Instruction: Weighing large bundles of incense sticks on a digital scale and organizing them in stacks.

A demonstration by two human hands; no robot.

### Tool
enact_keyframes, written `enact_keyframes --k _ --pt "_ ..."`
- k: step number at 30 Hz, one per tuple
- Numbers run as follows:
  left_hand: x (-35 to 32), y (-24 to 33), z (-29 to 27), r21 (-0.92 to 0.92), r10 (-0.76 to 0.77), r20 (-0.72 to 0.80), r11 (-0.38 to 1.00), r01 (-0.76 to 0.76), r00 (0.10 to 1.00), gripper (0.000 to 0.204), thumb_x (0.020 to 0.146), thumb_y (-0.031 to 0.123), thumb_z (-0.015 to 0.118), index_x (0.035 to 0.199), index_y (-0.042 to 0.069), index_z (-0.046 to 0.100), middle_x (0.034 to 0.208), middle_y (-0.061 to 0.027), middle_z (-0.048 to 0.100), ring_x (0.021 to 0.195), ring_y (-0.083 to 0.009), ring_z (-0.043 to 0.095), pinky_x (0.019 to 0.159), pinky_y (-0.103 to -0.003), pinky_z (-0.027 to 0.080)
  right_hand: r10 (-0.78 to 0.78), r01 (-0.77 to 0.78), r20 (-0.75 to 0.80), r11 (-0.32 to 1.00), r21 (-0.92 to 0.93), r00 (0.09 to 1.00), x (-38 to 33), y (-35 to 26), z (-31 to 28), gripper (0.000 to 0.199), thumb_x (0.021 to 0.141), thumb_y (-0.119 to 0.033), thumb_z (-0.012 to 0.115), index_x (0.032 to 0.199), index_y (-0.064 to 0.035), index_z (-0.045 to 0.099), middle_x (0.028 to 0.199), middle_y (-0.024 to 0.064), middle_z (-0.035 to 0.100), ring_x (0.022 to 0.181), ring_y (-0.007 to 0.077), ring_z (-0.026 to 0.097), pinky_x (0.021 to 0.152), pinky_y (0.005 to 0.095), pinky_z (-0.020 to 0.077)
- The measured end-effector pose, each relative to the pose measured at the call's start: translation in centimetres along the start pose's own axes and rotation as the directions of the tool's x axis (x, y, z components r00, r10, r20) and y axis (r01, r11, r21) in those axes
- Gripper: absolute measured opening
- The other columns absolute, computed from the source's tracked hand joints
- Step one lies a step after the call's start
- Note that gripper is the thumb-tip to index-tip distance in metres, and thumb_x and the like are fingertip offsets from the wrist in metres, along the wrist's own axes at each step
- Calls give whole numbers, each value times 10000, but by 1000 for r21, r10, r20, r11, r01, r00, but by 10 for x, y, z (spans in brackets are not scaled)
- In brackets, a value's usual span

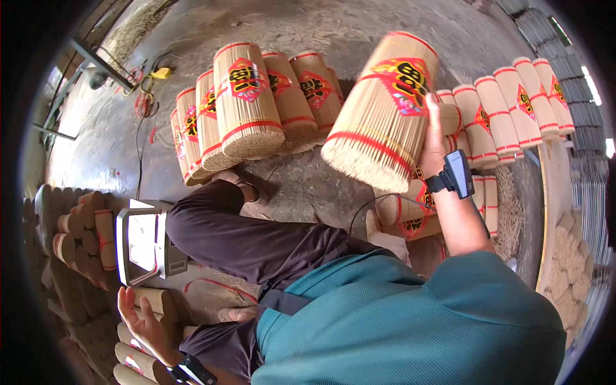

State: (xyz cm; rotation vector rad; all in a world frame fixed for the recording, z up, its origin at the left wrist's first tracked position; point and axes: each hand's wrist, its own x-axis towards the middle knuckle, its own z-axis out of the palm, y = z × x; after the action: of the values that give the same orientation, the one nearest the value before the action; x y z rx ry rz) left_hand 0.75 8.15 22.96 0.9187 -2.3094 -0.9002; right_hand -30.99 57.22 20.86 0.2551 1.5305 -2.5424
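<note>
A thick bundle of thin pale sticks (367, 125), tied with red bands and bearing a red diamond label, is raised off the floor and tilted. My right hand (434, 144) is closed on its right side, the thumb lying up along the sticks; the other fingers are mostly hidden behind it. My left hand (149, 327) is at the lower left with fingers apart and holds nothing. It is near a row of similar stick bundles (138, 362) lying by my leg. Both wrists wear dark strapped devices.
A pile of labelled bundles (250, 102) lies ahead, another stack (507, 112) at the right. A grey metal box (172, 242) with a bright white face stands by my knee. More bundles (83, 231) are stacked at far left. Cables (144, 96) and a yellow block (162, 73) lie on the floor.
</note>
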Motion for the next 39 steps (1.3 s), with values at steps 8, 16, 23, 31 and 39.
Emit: enact_keyframes --k 8,16,23,31,39 --pt "18 -13 28 32 -78 190 997 73 979 401 927 92 561 1316 37 481 1242 -140 535 1171 -220 505 985 -335 402 66 0 -506 992 129 860 -28 1 -139 789 762 -689 549 1306 -118 502 1312 114 526 1182 311 494 994 478 396" --pt "12 -11 33 121 -82 248 991 53 965 352 873 30 582 1224 41 550 1132 -120 604 1085 -220 563 964 -364 418 156 4 -675 973 230 722 -38 46 -205 792 745 -688 572 1310 -137 505 1359 86 494 1236 304 445 1041 503 346" --pt "5 -27 18 130 -67 262 991 34 963 364 851 49 599 1212 31 553 1077 -123 620 1032 -223 576 927 -352 434 244 -70 -690 960 270 681 -28 65 -210 894 714 -693 619 1390 -151 397 1441 110 407 1312 292 374 1073 511 323" --pt "-12 -47 15 138 -97 278 989 60 956 348 869 66 583 1213 25 550 1072 -133 616 1005 -213 583 909 -342 447 301 -171 -646 951 257 702 -34 69 -210 894 809 -685 513 1456 -123 257 1507 148 293 1354 337 313 1098 500 272" --pt "-16 -58 23 36 -172 266 985 169 949 348 878 29 579 1223 14 536 1086 -136 608 1023 -213 578 923 -335 452 567 -548 -107 705 -451 817 -86 60 -123 544 877 -313 617 1325 -30 493 1156 108 608 885 189 581 723 282 468"
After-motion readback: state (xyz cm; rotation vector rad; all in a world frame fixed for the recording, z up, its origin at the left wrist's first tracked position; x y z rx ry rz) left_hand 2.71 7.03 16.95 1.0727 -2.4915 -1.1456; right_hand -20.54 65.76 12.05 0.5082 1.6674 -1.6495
